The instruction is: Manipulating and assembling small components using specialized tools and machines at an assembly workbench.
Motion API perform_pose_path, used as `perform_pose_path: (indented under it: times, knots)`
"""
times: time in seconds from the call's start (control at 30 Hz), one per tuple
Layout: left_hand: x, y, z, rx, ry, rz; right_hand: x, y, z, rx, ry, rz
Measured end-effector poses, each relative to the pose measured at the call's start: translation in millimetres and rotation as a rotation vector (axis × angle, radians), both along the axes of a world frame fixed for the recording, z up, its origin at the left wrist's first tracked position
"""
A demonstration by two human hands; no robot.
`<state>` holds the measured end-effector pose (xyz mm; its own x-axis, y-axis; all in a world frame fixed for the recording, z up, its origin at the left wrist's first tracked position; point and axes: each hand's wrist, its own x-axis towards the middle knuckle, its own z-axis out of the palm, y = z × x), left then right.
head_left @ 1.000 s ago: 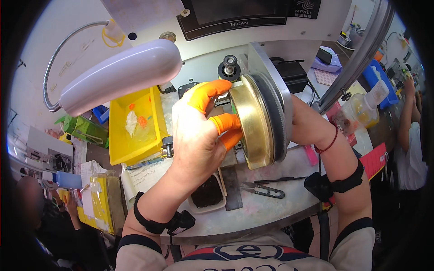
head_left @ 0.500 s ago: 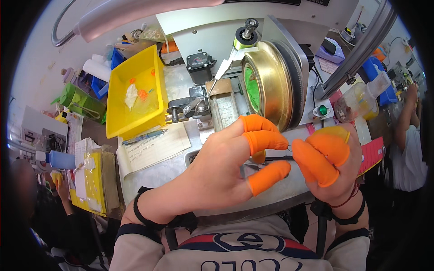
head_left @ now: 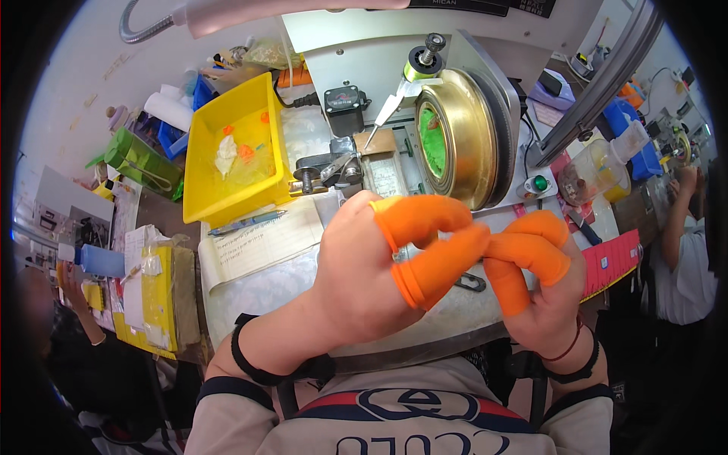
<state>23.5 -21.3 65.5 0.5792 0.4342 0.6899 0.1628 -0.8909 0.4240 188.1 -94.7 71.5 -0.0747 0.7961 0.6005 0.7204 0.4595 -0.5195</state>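
We hold both hands raised close together in front of our chest, fingertips meeting in the middle. Our left hand (head_left: 364,280) comes in from the lower left, its back turned up, thumb and first two fingers (head_left: 425,216) capped in orange finger cots and curled rightward. Our right hand (head_left: 546,296) rises from the lower right, its cot-covered fingers (head_left: 531,254) bent leftward and touching the left fingertips. Whether either grip pinches anything we cannot tell. Dark straps circle both forearms, and a thin red cord rings the right wrist.
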Motion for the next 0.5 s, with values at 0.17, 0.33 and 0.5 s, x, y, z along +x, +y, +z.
perform_pose_path:
  times: [0.17, 0.33, 0.5]
  knots:
    - [-3.6, 2.2, 0.5, -0.645, -0.134, -0.315, 0.3, -1.5, 3.8, 0.156, -0.233, -0.047]
    - [-6.8, 0.6, -2.0, -0.196, 0.012, -0.209, -3.1, -0.2, -4.7, 0.047, -0.071, -0.046]
    - [-8.1, -4.2, 0.3, -0.166, -0.028, -0.139, -1.4, 0.4, -2.3, 0.07, -0.052, -0.066]
